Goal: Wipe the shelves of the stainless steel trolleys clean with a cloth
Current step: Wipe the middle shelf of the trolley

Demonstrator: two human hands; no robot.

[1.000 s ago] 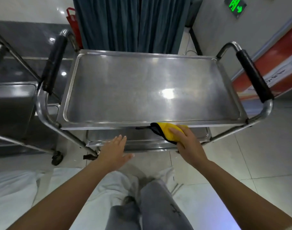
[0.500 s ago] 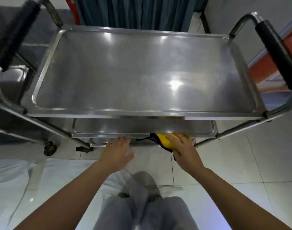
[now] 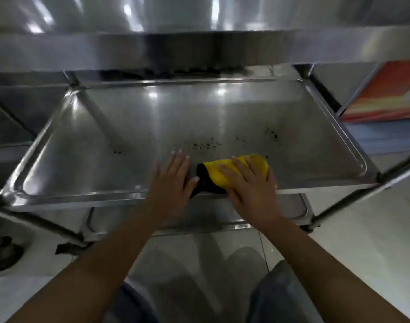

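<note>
Yellow-and-black cloth [image 3: 236, 172] lies on the middle shelf [image 3: 106, 145] of the steel trolley, near its front rim, right of centre. Right hand [image 3: 248, 183] lies flat on top of the cloth, fingers spread and pressing, not curled. Left hand [image 3: 170, 177] just beside the cloth's black edge, palm down on the shelf, fingers straight, holding nothing. One cloth, two hands, three shelves in view: top shelf [image 3: 199, 50] overhead, lower shelf [image 3: 292, 206] beneath. Dark specks [image 3: 204, 144] scattered beyond the fingertips. No readable writing.
</note>
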